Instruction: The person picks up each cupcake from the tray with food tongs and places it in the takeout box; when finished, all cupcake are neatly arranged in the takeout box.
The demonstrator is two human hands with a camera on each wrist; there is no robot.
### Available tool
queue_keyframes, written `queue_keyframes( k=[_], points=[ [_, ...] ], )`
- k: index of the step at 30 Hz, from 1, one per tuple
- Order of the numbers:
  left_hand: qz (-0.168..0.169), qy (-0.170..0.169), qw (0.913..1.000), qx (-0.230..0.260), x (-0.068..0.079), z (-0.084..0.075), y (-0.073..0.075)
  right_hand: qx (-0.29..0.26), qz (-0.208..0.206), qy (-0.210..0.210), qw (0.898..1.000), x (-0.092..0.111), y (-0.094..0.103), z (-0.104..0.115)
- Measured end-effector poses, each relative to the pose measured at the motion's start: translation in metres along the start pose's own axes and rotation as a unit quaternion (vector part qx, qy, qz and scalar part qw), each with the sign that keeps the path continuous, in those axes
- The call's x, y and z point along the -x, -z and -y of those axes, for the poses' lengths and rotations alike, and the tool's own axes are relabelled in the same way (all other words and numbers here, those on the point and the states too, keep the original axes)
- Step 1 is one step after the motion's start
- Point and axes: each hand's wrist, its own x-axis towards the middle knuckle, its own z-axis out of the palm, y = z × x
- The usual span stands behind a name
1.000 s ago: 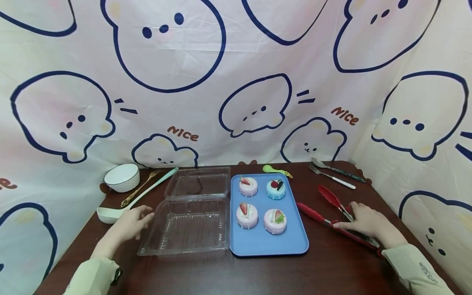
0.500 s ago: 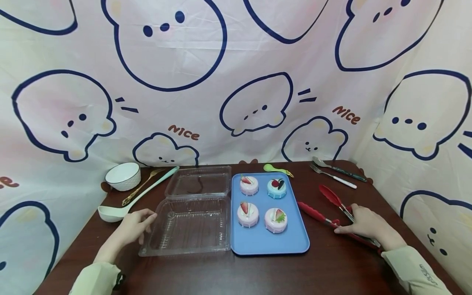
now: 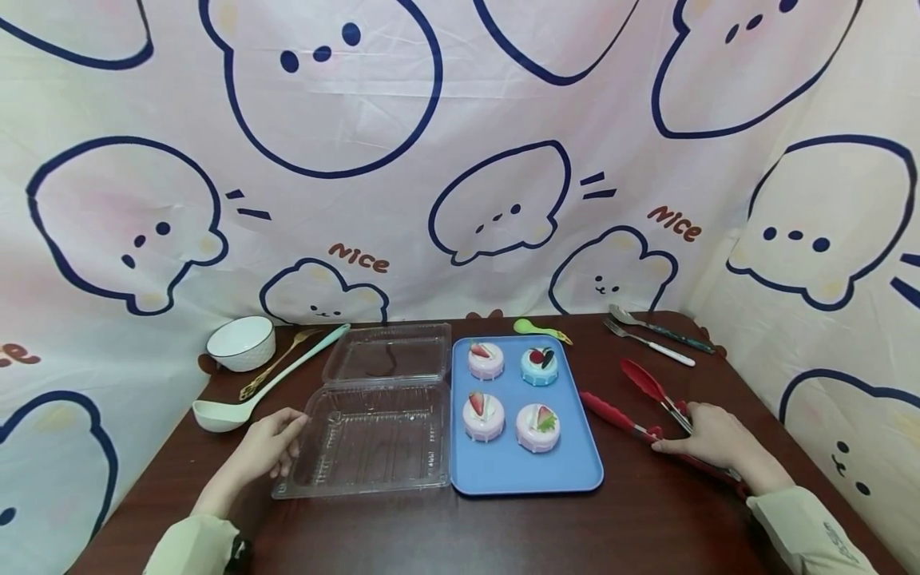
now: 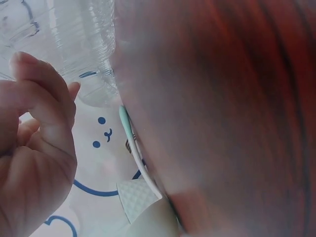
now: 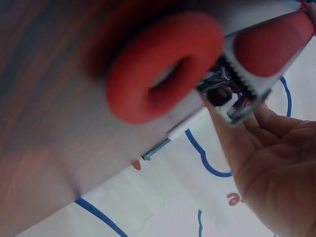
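Note:
My left hand is beside the left rim of an open clear plastic clamshell box, its fingers loosely bent. In the left wrist view nothing shows between the fingers; whether they touch the box, I cannot tell. On the right, my right hand grips red-handled tongs near their hinge end, the arms spread apart and pointing toward the tray. The right wrist view shows the tongs' red ring close up. A blue tray holds several small cakes, among them a strawberry-topped cake and a blue cake.
A pale ladle, a golden utensil and a white bowl are at the left. Behind the tray lies a green spoon. A fork and a spoon lie back right.
My left hand has shifted slightly right, closer to the clear box's rim. The right hand stays on the tongs, almost unmoved. The cakes and tray are unchanged.

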Motion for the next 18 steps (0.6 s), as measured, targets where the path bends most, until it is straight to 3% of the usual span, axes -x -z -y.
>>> queue_keyframes(
  k=[8, 18],
  points=[
    [-0.008, 0.009, 0.9999, 0.009, 0.0, 0.001, -0.001, -0.026, -0.066, 0.043, 0.997, 0.008, 0.005, 0.006],
    [-0.008, 0.015, 0.9995, 0.027, -0.001, -0.001, -0.002, -0.059, -0.099, 0.073, 0.991, 0.016, 0.005, 0.01]
  ],
)
